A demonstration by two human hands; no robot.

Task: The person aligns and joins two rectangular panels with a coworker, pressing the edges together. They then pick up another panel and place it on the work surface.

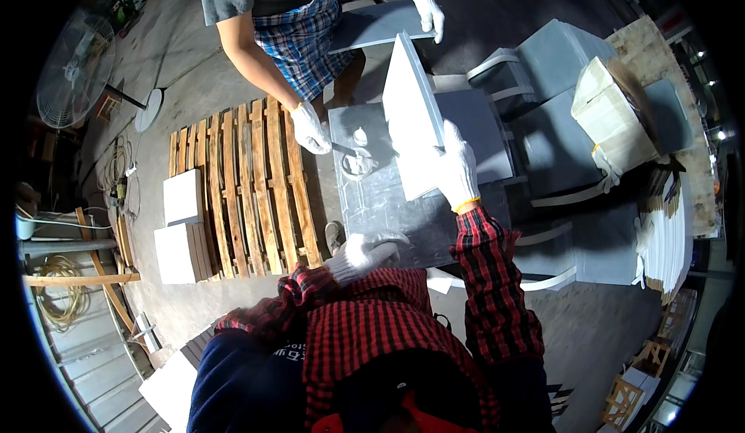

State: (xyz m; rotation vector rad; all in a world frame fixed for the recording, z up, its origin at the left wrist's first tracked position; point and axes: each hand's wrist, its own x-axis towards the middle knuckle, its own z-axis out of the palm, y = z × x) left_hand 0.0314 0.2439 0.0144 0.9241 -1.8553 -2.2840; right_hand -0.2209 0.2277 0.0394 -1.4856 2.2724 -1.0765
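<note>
A white rectangular slab (410, 111) stands tilted on edge on a grey work table (369, 235). My right hand (458, 171), in a white knitted glove, grips the slab's near right edge. By the table's near edge, my left hand (363, 256), gloved too, has its fingers stretched out and holds nothing I can see. Left of the slab lies a round, whitish-smeared dish or patch (358, 165), with a small white lump (360, 136) beyond it. Across the table, a co-worker's gloved hand (312, 132) holds a flat-bladed tool (343, 150) towards that round patch.
The co-worker's other gloved hand (429, 15) rests on a grey slab (380, 25). Wooden pallets (256, 192) lie left, with stacked white slabs (181, 251) beside them. Grey slabs (555, 142) and an open carton (617, 115) stand right. A floor fan (76, 68) stands far left.
</note>
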